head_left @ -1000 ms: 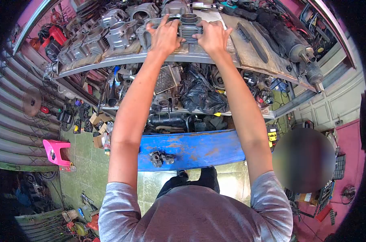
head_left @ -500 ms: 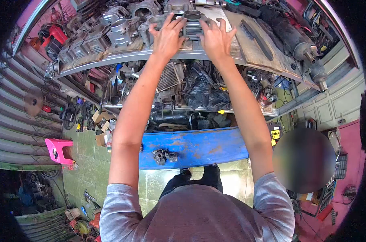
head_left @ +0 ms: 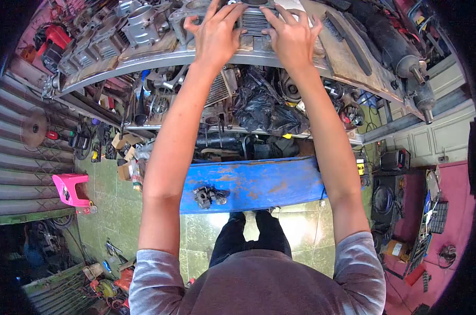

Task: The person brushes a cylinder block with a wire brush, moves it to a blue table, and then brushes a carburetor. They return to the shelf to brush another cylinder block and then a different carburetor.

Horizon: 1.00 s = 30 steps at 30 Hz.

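A finned metal engine cylinder (head_left: 254, 23) stands at the front of the top shelf, its upper part cut off by the frame's edge. My left hand (head_left: 217, 34) is at its left side, with the fingers bent over toward the rim and the thumb near the fins. On the opposite side, my right hand (head_left: 294, 39) has its fingertips against the cylinder, the other fingers spread. Both hands hold it between them. More used cylinders (head_left: 143, 29) line the shelf to the left of my left hand.
The metal-edged shelf (head_left: 159, 60) carries wooden boards and, on the right, dark exhaust mufflers (head_left: 400, 58). Below lie a black plastic bag (head_left: 264, 107) and assorted parts. A blue bench (head_left: 264, 181) bears a small dark metal part (head_left: 209, 197). A pink stool (head_left: 72, 189) stands left.
The view has shifted, so the shelf and hands sit higher in the frame. Both hands remain at the cylinder's sides, with the right fingers slightly more spread.
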Available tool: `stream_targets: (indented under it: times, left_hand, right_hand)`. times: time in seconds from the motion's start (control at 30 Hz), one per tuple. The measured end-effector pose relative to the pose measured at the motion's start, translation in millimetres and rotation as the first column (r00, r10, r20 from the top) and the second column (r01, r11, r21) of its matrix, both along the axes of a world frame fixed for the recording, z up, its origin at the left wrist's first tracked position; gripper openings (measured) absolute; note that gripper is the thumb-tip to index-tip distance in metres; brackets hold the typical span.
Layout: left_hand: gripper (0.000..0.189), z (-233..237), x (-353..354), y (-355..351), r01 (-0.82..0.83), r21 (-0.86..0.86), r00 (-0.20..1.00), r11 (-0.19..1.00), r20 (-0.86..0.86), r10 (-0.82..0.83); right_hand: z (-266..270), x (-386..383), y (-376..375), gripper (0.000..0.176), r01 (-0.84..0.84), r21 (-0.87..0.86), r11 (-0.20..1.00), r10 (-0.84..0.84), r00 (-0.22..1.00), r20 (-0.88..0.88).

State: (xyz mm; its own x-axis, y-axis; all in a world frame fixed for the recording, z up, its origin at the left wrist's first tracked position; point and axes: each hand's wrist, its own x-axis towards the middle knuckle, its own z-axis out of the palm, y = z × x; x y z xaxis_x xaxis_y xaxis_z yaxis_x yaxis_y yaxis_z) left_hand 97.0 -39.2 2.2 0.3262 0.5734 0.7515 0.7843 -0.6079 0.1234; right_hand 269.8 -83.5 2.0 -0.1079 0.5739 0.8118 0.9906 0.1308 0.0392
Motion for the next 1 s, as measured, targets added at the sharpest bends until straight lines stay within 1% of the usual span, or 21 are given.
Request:
stream_targets:
  times: [0.1,0.17,0.2,0.27,0.3,0.37,0.43,0.47,0.5,0.6,0.67,0.7,0.77,0.8,0.9,0.97,1.0]
  left_hand:
    - [0.056,0,-1,-1,0.019,0.017,0.999,1.000,0.030,-0.019]
    - [0.056,-2,1,-3,0.024,0.021,0.999,0.999,0.042,-0.025]
    - [0.056,-3,2,-2,0.040,0.019,0.997,0.999,0.068,-0.041]
    - [0.056,-4,5,-3,0.051,0.025,0.994,0.998,0.098,-0.053]
    - [0.056,-3,7,-4,0.025,0.024,0.994,0.999,0.103,-0.027]
    - [0.056,-1,9,-6,-0.002,0.029,0.994,1.000,0.108,-0.001]
    - [0.056,-1,8,-8,-0.022,-0.035,0.997,0.999,0.070,0.024]
    - [0.064,-17,8,7,-0.063,0.114,0.998,0.991,0.010,0.063]
    - [0.064,-16,7,7,-0.059,0.121,0.998,0.991,0.007,0.059]
    - [0.063,-13,8,5,-0.060,0.100,0.998,0.993,-0.003,0.061]
    - [0.065,-11,8,4,-0.045,0.066,0.999,0.997,-0.013,0.046]
    - [0.065,-9,7,3,-0.041,0.069,0.999,0.997,-0.016,0.042]
    - [0.064,-7,6,1,-0.060,0.049,0.997,0.997,-0.044,0.062]
    - [0.064,-5,6,-1,-0.061,0.046,0.997,0.997,-0.043,0.063]
    - [0.062,-2,9,-6,-0.092,0.043,0.993,0.995,-0.065,0.095]
    - [0.058,-1,11,-11,-0.154,0.124,0.982,0.980,-0.089,0.165]
    - [0.057,24,12,-33,-0.157,-0.113,0.983,0.981,-0.112,0.144]
  right_hand:
    - [1,-1,-1,0.056,-0.036,-0.009,0.999,0.036,0.999,-0.030]
    - [1,-1,-3,0.049,-0.027,-0.024,0.999,0.026,0.999,-0.034]
    - [-1,2,0,0.049,-0.029,-0.024,0.999,0.028,0.999,-0.031]
    - [-10,11,12,0.051,0.016,0.100,0.995,-0.026,0.995,0.096]
    - [-10,9,11,0.051,0.013,0.107,0.994,-0.023,0.995,0.099]
    - [-11,6,9,0.054,0.060,0.093,0.994,-0.068,0.994,0.087]
    - [-10,3,5,0.054,0.048,0.078,0.996,-0.053,0.997,0.056]
    - [-10,1,3,0.055,0.039,0.059,0.998,-0.040,0.999,0.023]
    - [-9,0,3,0.055,0.043,0.065,0.997,-0.044,0.999,0.019]
    - [-6,-3,4,0.050,0.059,0.084,0.995,-0.061,0.998,0.027]
    - [-1,-8,5,0.042,0.030,0.024,0.999,-0.029,0.998,-0.048]
    - [0,-10,5,0.042,0.034,0.027,0.999,-0.033,0.998,-0.051]
    - [3,-12,5,0.038,0.073,-0.038,0.997,-0.074,0.997,-0.032]
    - [3,-12,3,0.038,0.071,-0.041,0.997,-0.073,0.997,-0.031]
    - [2,-8,0,0.041,0.080,-0.036,0.996,-0.079,0.997,0.027]
    - [1,-8,1,0.057,0.178,-0.127,0.976,-0.168,0.982,0.085]
    - [2,-9,-2,0.057,0.168,-0.131,0.977,-0.157,0.984,0.088]
